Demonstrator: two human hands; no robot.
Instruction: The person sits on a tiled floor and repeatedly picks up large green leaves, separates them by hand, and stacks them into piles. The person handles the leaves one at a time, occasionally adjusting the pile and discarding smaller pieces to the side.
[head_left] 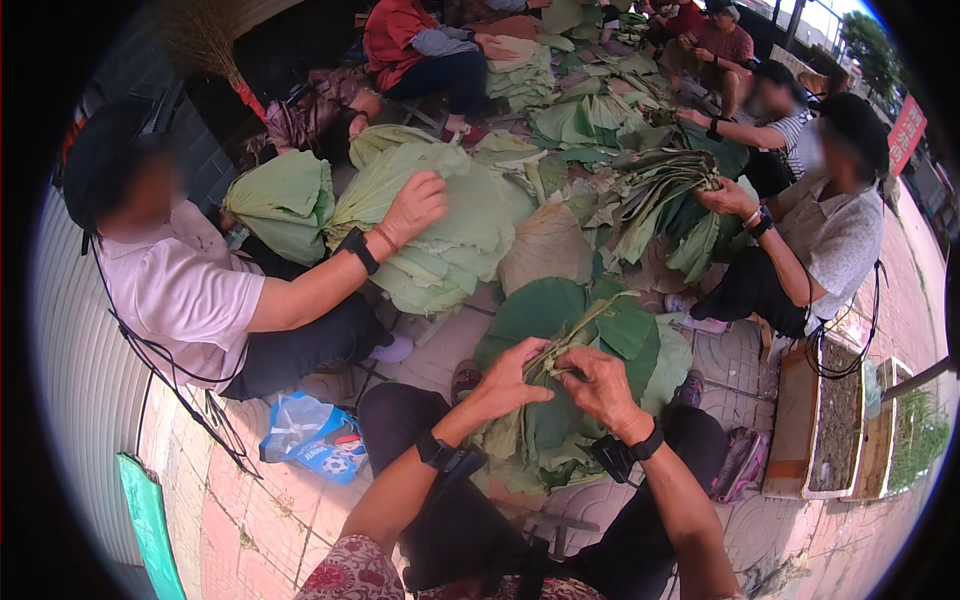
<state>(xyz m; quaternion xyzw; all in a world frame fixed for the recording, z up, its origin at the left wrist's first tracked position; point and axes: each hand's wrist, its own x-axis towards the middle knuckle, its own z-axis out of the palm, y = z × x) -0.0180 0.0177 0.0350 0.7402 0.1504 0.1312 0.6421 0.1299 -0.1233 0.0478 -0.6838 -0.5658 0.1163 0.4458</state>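
In front of my knees lies a stack of large lotus leaves [540,310], dark green on top and paler at the right edge. Several leaves in it are gathered into a folded, crinkled bunch. My left hand [512,385] closes around the left side of that bunch, its thumb pointing inward. Just beside it my right hand [603,385] pinches the bunch between thumb and bent fingers. Paler, drier leaf parts [500,440] hang below my hands between my legs. Both wrists wear black straps.
A person at left touches a pile of pale leaves [440,240]; one at right holds a leaf bundle [660,190]. More people sit beyond among leaves. A blue-white plastic bag [315,437] lies left of my knee; foam planter boxes [835,420] stand at right on paving.
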